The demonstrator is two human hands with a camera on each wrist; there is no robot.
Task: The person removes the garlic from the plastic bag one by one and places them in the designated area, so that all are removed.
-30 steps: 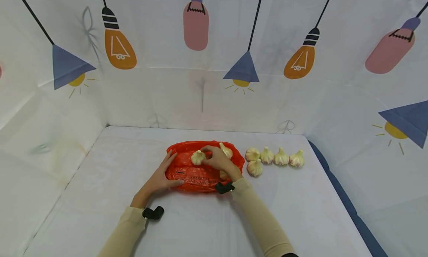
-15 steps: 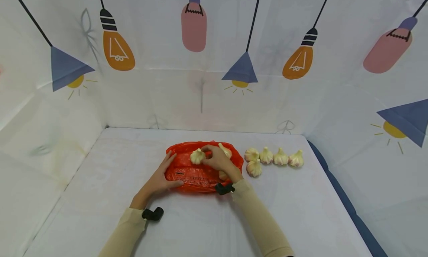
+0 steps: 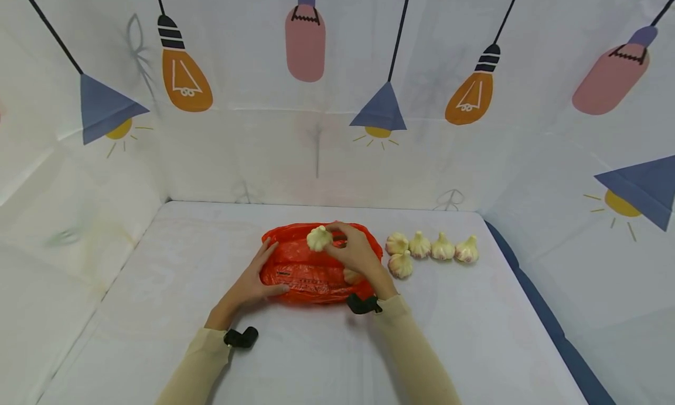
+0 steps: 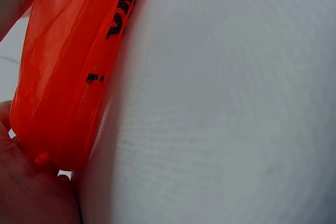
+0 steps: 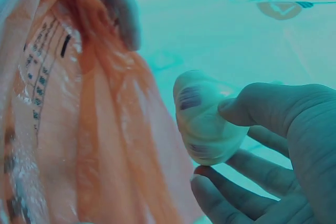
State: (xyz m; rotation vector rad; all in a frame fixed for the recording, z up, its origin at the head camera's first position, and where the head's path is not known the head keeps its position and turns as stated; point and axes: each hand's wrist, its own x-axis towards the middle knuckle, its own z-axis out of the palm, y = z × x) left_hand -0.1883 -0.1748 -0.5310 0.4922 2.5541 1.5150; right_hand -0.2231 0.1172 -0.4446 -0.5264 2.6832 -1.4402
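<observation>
My right hand (image 3: 358,252) pinches a pale garlic bulb (image 3: 319,239) between thumb and fingers over the red plastic bag (image 3: 300,270). In the right wrist view, the thumb presses on the side of the held bulb (image 5: 205,119), which has purple streaks. My left hand (image 3: 255,279) lies along the bag's left side, its fingers and thumb spread and touching the plastic. Dark print marks the front of the bag. Another garlic bulb (image 3: 352,276) shows inside the bag, partly covered by my right hand.
Several garlic bulbs (image 3: 442,248) stand to the right of the bag, most of them in a row, with one bulb (image 3: 401,265) in front. A white cloth covers the table (image 3: 311,352). White sheets printed with lamps enclose the back and sides.
My right hand has raised the garlic bulb slightly and shifted a little to the right. It now covers the bulb seen earlier at the bag's back right. My left hand stays put.
</observation>
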